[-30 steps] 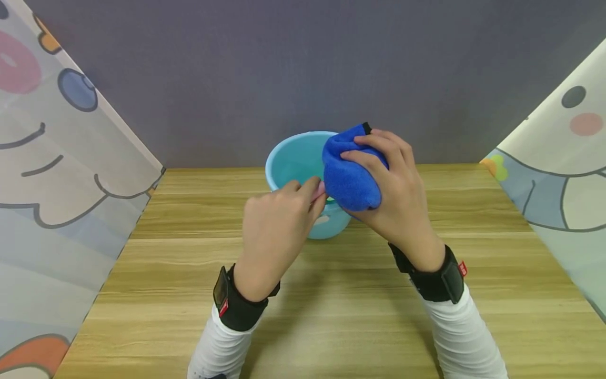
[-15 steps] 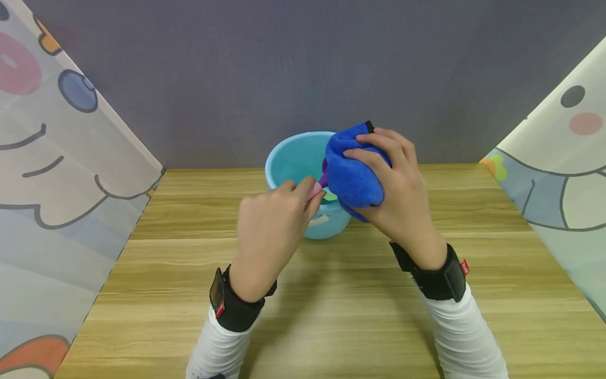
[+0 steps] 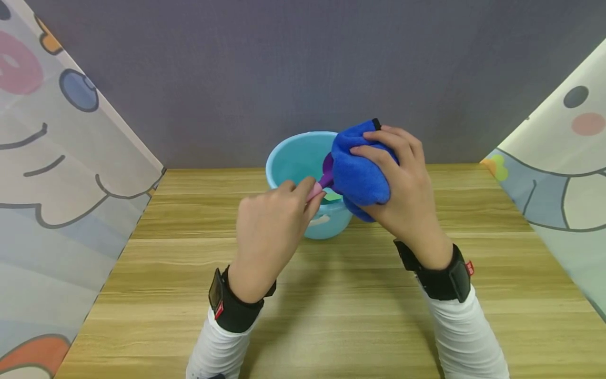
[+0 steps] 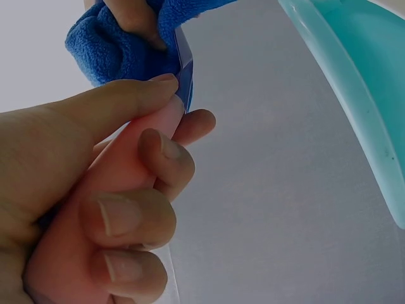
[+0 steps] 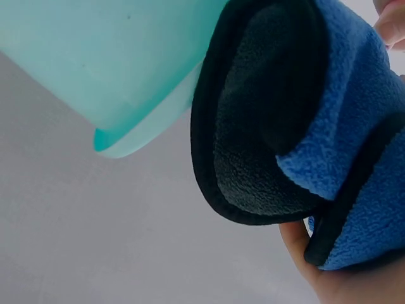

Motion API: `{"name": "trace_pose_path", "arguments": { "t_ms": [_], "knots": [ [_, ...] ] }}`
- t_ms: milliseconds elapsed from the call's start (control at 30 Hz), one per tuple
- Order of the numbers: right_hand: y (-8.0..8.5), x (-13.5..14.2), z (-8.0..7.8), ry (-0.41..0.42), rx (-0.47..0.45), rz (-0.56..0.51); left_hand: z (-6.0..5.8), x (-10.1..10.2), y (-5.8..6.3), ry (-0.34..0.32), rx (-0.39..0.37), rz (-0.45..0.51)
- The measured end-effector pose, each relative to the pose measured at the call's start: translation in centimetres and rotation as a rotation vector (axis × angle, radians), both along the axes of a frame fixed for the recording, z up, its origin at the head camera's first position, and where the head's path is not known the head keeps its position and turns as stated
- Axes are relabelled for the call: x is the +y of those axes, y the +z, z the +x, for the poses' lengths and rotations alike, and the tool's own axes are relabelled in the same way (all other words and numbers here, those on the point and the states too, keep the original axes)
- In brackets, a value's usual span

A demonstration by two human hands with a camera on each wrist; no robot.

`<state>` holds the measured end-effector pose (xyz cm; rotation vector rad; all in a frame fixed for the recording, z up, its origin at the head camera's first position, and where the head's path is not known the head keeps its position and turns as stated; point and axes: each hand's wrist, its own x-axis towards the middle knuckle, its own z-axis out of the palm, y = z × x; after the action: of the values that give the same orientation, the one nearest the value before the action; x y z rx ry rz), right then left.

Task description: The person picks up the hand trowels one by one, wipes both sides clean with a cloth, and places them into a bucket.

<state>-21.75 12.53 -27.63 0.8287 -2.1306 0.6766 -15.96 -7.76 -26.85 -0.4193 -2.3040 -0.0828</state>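
Note:
My left hand (image 3: 272, 226) curls its fingers round the pink handle (image 4: 66, 253) of a purple tool (image 3: 326, 173), with the thumb along the handle in the left wrist view. A blue cloth (image 3: 362, 171) with black edging covers most of the tool's purple end, so its kind cannot be told. Bunched, the cloth sits in my right hand (image 3: 404, 184), which grips it round that end. Both hands hold these above the front right of a light blue bucket (image 3: 295, 145). In the right wrist view the cloth (image 5: 266, 158) hangs beside the bucket's rim.
The bucket stands on a wood-grain table (image 3: 199, 252) near the grey back panel (image 3: 236, 79). Something light green (image 3: 333, 196) shows inside it, partly hidden. Cartoon-printed sheets (image 3: 71, 173) flank the table on both sides.
My right hand and the cloth have shifted slightly right, uncovering more of the purple part. My left hand has moved a little left, with the tool still in its grip.

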Motion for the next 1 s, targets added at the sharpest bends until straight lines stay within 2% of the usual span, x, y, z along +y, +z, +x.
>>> {"name": "trace_pose_path", "arguments": {
  "t_ms": [200,600,833,1000],
  "knots": [
    [0.05,0.23,0.02,0.007,-0.004,-0.081,0.13,-0.21,-0.01,0.007,0.001,-0.002],
    [-0.02,0.47,-0.19,-0.002,-0.011,-0.174,0.14,-0.13,-0.01,0.01,0.01,-0.001],
    [-0.01,0.72,-0.41,0.037,-0.056,-0.257,0.21,-0.21,0.11,0.0,0.016,0.006],
    [-0.07,0.96,-0.59,0.05,-0.047,-0.272,0.25,-0.33,0.14,-0.01,0.013,0.01]
  ]
}}
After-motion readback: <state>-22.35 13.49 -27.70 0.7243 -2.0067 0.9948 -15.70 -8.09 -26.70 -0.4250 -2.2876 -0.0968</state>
